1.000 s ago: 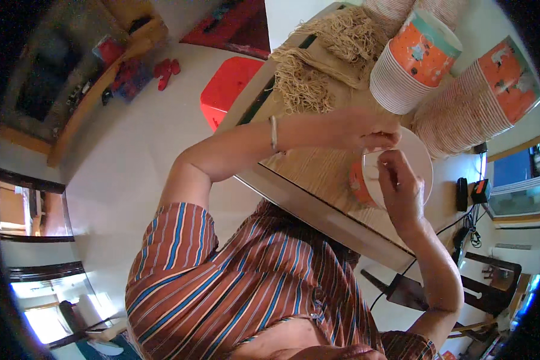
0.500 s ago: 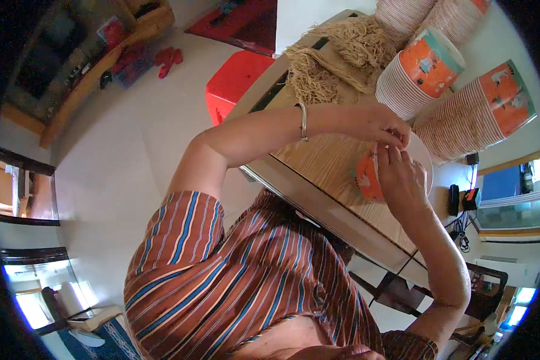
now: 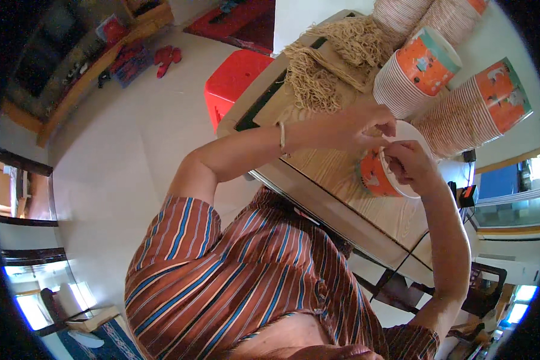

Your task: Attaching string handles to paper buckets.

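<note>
Both hands are meeting over an orange paper cup (image 3: pixel 379 175) lying tilted on the wooden worktop (image 3: pixel 330 174). Left hand (image 3: pixel 366 125) is pinching closed at the cup's white rim; right hand (image 3: pixel 407 166) is curling closed, gripping the rim. Stacked cups (image 3: pixel 417 72) and a heap of tan string (image 3: pixel 324 66) are lying just beyond.

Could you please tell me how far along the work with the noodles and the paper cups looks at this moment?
Done: nothing filled shows on the table. In hand: both the left hand and right hand are at the rim of one orange cup; its contents are hidden. Left: a large pile of noodles and tall stacks of cups.
</note>
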`<state>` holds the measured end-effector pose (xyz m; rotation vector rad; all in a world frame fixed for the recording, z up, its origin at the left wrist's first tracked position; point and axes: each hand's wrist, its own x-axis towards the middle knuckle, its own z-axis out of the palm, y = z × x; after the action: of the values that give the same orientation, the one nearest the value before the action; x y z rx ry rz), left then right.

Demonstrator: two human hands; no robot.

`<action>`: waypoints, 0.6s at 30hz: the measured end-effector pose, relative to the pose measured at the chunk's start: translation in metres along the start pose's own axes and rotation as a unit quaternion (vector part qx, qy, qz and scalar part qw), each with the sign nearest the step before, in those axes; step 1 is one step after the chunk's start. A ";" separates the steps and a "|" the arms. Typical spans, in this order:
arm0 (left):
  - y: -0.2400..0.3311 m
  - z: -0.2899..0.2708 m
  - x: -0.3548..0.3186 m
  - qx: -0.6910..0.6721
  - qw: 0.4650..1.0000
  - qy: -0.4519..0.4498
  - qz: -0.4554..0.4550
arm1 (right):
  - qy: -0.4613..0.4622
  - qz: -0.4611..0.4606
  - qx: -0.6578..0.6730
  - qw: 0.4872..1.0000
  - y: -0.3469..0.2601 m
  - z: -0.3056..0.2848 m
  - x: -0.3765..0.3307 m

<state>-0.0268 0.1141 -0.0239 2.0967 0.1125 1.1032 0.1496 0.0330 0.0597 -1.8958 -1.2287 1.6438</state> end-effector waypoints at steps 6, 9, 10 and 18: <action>0.029 0.008 -0.017 0.174 0.974 0.057 0.135 | -0.086 0.004 0.175 0.981 0.019 -0.011 0.008; 0.035 0.012 -0.021 0.266 0.942 0.060 0.194 | -0.100 0.022 0.181 0.978 0.017 -0.008 0.007; 0.037 0.013 -0.021 0.295 0.927 0.059 0.225 | -0.101 0.022 0.181 0.978 0.018 -0.007 0.007; 0.042 0.013 -0.017 0.353 0.902 -0.015 0.249 | -0.129 -0.001 0.221 0.967 0.030 -0.010 0.007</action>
<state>-0.0388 0.0697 -0.0121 2.8992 -0.0578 1.4810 0.1702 0.0245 0.0359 -1.4434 -0.8507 2.0109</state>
